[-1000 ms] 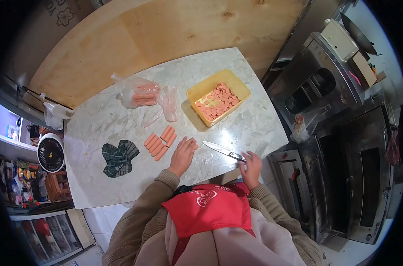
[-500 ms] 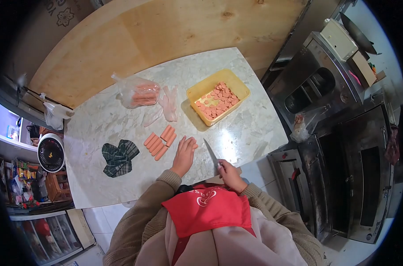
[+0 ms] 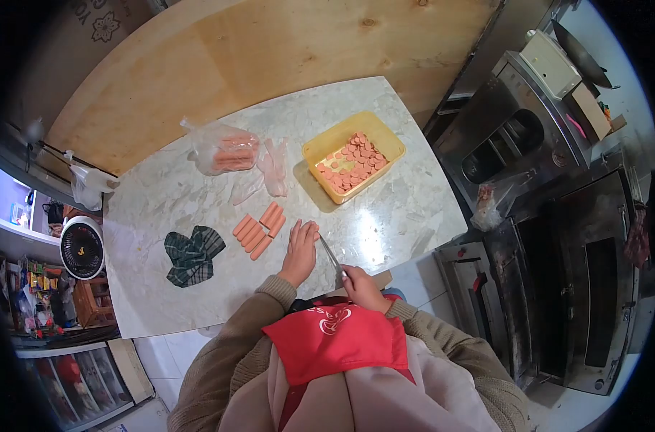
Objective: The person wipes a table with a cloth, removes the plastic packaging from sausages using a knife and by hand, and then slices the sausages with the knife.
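My left hand presses down on the table, its fingers closed over a sausage that is mostly hidden beneath them. In my right hand is the handle of a knife. The blade points away from me, its tip beside my left fingertips and the sausage's end; whether it touches the sausage, I cannot tell. Left of my left hand lie several whole sausages in a cluster. Farther back, a yellow plastic container holds many thin round sausage slices.
A clear bag of sausages and a crumpled empty bag lie toward the back of the marble-patterned table. A dark plaid cloth is at left. Beyond the table stand a fan and, at right, metal oven units.
My right hand has moved left with the knife, bringing the blade up to the fingertips of my left hand. My left hand has stayed nearly still over the sausage.
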Tool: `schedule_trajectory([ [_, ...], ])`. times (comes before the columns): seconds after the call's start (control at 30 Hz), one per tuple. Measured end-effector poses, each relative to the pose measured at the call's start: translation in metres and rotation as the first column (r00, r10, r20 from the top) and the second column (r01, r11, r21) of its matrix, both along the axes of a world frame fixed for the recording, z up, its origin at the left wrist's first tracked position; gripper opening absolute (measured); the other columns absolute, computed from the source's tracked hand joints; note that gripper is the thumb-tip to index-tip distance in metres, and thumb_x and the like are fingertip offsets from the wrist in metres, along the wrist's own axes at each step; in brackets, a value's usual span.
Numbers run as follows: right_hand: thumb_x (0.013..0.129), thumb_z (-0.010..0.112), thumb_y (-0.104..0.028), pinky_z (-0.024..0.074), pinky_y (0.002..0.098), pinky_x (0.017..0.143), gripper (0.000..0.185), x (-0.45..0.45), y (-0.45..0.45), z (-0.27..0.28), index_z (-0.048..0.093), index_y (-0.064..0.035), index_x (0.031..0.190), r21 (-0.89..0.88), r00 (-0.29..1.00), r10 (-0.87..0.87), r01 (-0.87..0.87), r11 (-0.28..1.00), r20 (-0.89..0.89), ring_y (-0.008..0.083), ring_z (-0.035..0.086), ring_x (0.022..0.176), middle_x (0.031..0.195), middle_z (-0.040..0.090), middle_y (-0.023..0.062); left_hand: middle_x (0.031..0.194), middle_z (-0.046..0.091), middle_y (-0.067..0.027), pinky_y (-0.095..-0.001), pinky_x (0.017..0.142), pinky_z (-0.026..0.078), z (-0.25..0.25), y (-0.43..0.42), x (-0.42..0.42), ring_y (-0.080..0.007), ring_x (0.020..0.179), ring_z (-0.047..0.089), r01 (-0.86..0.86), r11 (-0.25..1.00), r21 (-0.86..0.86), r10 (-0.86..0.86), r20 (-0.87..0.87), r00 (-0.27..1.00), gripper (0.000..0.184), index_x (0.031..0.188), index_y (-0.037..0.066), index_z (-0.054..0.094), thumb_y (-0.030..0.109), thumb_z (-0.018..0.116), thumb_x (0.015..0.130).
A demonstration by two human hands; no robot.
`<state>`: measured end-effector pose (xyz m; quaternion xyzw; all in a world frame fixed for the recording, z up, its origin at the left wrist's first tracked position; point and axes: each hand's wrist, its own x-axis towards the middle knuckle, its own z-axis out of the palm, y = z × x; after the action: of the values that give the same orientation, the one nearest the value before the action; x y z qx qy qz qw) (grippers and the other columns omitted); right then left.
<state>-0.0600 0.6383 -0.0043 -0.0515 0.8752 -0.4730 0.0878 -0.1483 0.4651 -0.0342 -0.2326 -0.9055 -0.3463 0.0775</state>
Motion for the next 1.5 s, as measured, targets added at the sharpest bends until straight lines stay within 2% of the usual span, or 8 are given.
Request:
schedule_trajectory([
  [0.17, 0.084, 0.046, -0.011, 0.0431, 0.0382, 0.073, 0.029, -0.012, 0.001, 0.003, 0.050, 0.0016, 0.110, -0.160, 0.970, -0.191, 0.214, 0.964, 0.148, 0.0343, 0.054, 0.083, 0.093, 0.055, 0.0225, 0.120, 0.040, -0.0173, -0.0523, 0.100, 0.020, 0.004, 0.002, 0.003, -0.0410, 0.122, 0.027, -0.055, 0.996, -0.073, 0.057, 0.032, 0.998, 0.046, 0.118, 0.001, 0.038, -0.006, 0.043, 0.073],
  [0.27, 0.084, 0.046, -0.011, 0.0439, 0.0379, 0.070, 0.028, -0.026, -0.004, -0.006, 0.050, 0.0009, 0.109, -0.054, 0.989, -0.099, 0.093, 0.994, -0.108, 0.0342, 0.054, 0.079, 0.090, 0.054, 0.0214, 0.121, 0.040, -0.0165, -0.0532, 0.101, 0.019, 0.003, 0.003, 0.004, -0.0399, 0.123, 0.026, -0.065, 0.993, -0.100, 0.069, 0.032, 0.997, 0.046, 0.119, 0.001, 0.038, -0.005, 0.043, 0.074],
  [0.4, 0.083, 0.045, -0.012, 0.0429, 0.0435, 0.070, 0.029, -0.028, -0.012, -0.002, 0.047, -0.0020, 0.110, 0.019, 0.997, -0.015, 0.017, 1.000, -0.076, 0.0403, 0.052, 0.079, 0.088, 0.050, 0.0228, 0.124, 0.038, -0.0174, -0.0531, 0.101, 0.017, 0.000, 0.002, 0.003, -0.0398, 0.125, 0.023, -0.085, 0.986, -0.143, 0.090, 0.025, 0.996, 0.046, 0.121, 0.000, 0.037, -0.003, 0.043, 0.075],
  [0.67, 0.083, 0.047, -0.011, 0.0450, 0.0407, 0.066, 0.032, -0.025, -0.010, 0.011, 0.046, -0.0032, 0.114, 0.188, 0.997, 0.065, -0.055, 0.981, -0.048, 0.0365, 0.053, 0.075, 0.087, 0.049, 0.0197, 0.128, 0.036, -0.0195, -0.0529, 0.102, 0.016, -0.010, 0.000, -0.001, -0.0395, 0.125, 0.023, -0.044, 0.995, -0.086, 0.048, 0.038, 0.998, 0.045, 0.122, -0.003, 0.036, -0.002, 0.042, 0.077],
  [0.9, 0.083, 0.047, -0.012, 0.0452, 0.0399, 0.066, 0.032, -0.024, -0.007, 0.008, 0.046, -0.0034, 0.114, 0.180, 0.995, 0.078, -0.065, 0.982, -0.065, 0.0364, 0.053, 0.073, 0.087, 0.049, 0.0195, 0.116, 0.045, -0.0188, -0.0463, 0.098, 0.026, -0.012, -0.007, -0.003, -0.0377, 0.117, 0.035, -0.019, 0.998, 0.067, 0.019, 0.001, 1.000, 0.038, 0.112, -0.002, 0.042, 0.003, 0.051, 0.076],
  [1.03, 0.083, 0.046, -0.012, 0.0450, 0.0398, 0.066, 0.032, -0.024, -0.008, 0.008, 0.046, -0.0034, 0.114, 0.167, 0.995, 0.084, -0.074, 0.983, -0.056, 0.0365, 0.053, 0.074, 0.087, 0.049, 0.0196, 0.118, 0.044, -0.0146, -0.0422, 0.097, 0.028, 0.003, -0.007, -0.001, -0.0320, 0.113, 0.038, -0.062, 0.994, -0.088, 0.069, 0.080, 0.994, 0.043, 0.117, 0.000, 0.040, 0.005, 0.052, 0.076],
  [1.2, 0.083, 0.045, -0.011, 0.0445, 0.0437, 0.063, 0.031, -0.024, -0.008, 0.001, 0.045, -0.0056, 0.114, 0.095, 0.989, 0.075, -0.064, 0.993, -0.125, 0.0400, 0.053, 0.071, 0.088, 0.049, 0.0213, 0.115, 0.045, -0.0131, -0.0404, 0.094, 0.029, -0.005, -0.006, -0.002, -0.0301, 0.109, 0.040, -0.071, 0.996, -0.050, 0.072, 0.004, 0.997, 0.045, 0.118, 0.001, 0.040, 0.005, 0.053, 0.075],
  [1.5, 0.084, 0.043, -0.011, 0.0435, 0.0422, 0.070, 0.031, -0.025, -0.012, -0.001, 0.045, -0.0023, 0.114, 0.004, 0.997, 0.055, -0.054, 0.999, -0.051, 0.0401, 0.051, 0.078, 0.090, 0.050, 0.0229, 0.111, 0.051, -0.0216, -0.0406, 0.091, 0.036, -0.004, -0.006, -0.004, -0.0356, 0.105, 0.047, -0.042, 0.998, 0.051, 0.044, -0.047, 0.998, 0.032, 0.107, -0.005, 0.050, 0.005, 0.052, 0.077],
])
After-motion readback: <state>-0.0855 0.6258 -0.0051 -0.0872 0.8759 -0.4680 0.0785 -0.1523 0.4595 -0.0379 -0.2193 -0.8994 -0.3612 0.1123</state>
